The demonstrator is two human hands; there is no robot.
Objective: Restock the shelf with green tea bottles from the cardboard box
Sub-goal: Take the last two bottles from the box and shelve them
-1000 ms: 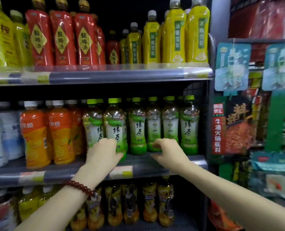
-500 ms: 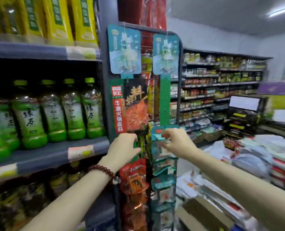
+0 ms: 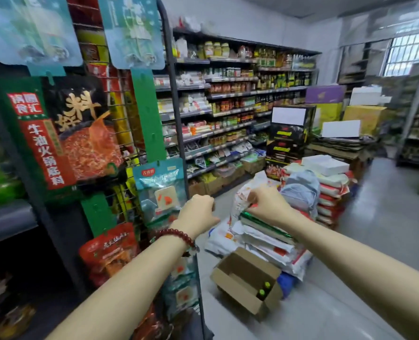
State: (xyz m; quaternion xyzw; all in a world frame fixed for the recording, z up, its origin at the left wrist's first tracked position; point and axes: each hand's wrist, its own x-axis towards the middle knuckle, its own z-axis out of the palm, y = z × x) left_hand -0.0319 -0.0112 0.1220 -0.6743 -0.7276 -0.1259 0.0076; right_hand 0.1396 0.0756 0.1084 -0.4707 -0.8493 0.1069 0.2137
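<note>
An open cardboard box [image 3: 238, 289] lies on the floor low in the middle of the head view. Two green-capped tea bottles [image 3: 264, 289] stand in its right corner. My left hand [image 3: 198, 213], with a red bead bracelet on the wrist, hangs in the air above and left of the box, fingers curled with nothing in them. My right hand [image 3: 265, 204] is held out at the same height, fingers also curled and empty. The drinks shelf [image 3: 7, 219] is only a sliver at the far left edge.
A wire rack [image 3: 176, 143] hung with snack and hotpot packets stands just left of my hands. Stacked rice sacks [image 3: 272, 241] sit right behind the box. More sacks [image 3: 331, 190], cartons and stocked shelves [image 3: 228, 114] fill the back; grey floor [image 3: 375, 241] stretches to the right.
My view has swung right, from the green tea shelf to the aisle and the box on the floor. Both hands have come off the shelf edge and stay raised, empty.
</note>
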